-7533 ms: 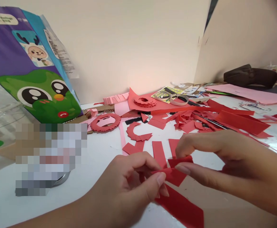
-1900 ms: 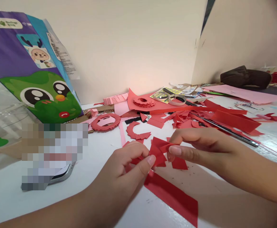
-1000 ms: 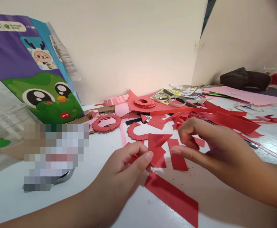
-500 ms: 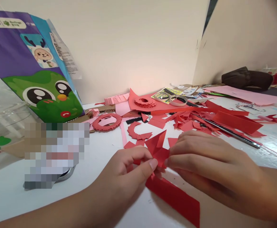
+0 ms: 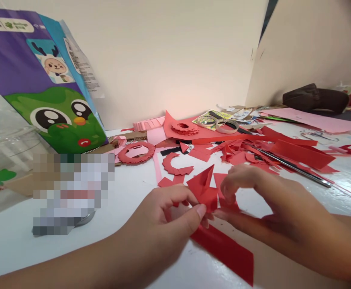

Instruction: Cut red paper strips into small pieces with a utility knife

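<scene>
A folded piece of red paper with a pointed flap standing up is pinched between the thumb and fingers of my left hand. My right hand is at the paper's right side, thumb stretched to its lower edge. Its index finger is curled and lifted apart from the thumb, with no paper between them. Beneath my hands a red paper strip lies slanting across the white table. Behind the folded piece sits a curved chain of folded red paper.
A red paper ring, a smaller ring and loose red scraps lie farther back. To the right are a metallic pen and pink sheets. A purple and green paper bag stands left. Tape rolls lie behind.
My right hand has loosened from the folded paper, its index finger lifting away from the thumb. My left hand keeps its pinch and has shifted slightly right with the paper.
</scene>
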Demonstrator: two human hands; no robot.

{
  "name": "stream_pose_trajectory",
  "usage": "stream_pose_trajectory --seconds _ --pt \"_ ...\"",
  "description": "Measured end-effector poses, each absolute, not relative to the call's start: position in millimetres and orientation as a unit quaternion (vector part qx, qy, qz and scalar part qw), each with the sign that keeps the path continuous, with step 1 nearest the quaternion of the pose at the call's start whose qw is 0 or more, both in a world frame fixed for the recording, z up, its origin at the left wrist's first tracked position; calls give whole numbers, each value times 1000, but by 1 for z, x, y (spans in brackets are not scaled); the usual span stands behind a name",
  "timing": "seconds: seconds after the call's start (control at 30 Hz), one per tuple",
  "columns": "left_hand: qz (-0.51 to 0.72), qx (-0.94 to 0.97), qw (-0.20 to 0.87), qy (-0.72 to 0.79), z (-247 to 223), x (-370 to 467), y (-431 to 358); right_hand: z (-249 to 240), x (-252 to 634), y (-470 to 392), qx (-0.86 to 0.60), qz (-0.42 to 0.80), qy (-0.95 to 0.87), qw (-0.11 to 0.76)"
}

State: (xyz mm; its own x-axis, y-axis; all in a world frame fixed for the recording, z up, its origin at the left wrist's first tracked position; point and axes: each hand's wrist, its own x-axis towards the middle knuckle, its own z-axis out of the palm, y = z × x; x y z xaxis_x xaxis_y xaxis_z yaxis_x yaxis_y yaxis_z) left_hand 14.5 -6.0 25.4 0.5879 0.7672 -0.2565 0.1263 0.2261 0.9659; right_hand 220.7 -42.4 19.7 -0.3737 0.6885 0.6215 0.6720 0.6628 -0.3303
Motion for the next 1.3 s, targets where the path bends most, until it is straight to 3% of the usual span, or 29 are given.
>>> stream_pose_trajectory --seconds 0.13,0.37,1.3 --pt "245 583 683 367 23 12 -4 22 219 -44 -481 105 -784 378" --pt "234 605 678 346 20 9 -3 30 214 -37 -451 292 -765 355" --pt "226 563 699 380 19 10 -4 29 211 -40 -431 299 -771 362"
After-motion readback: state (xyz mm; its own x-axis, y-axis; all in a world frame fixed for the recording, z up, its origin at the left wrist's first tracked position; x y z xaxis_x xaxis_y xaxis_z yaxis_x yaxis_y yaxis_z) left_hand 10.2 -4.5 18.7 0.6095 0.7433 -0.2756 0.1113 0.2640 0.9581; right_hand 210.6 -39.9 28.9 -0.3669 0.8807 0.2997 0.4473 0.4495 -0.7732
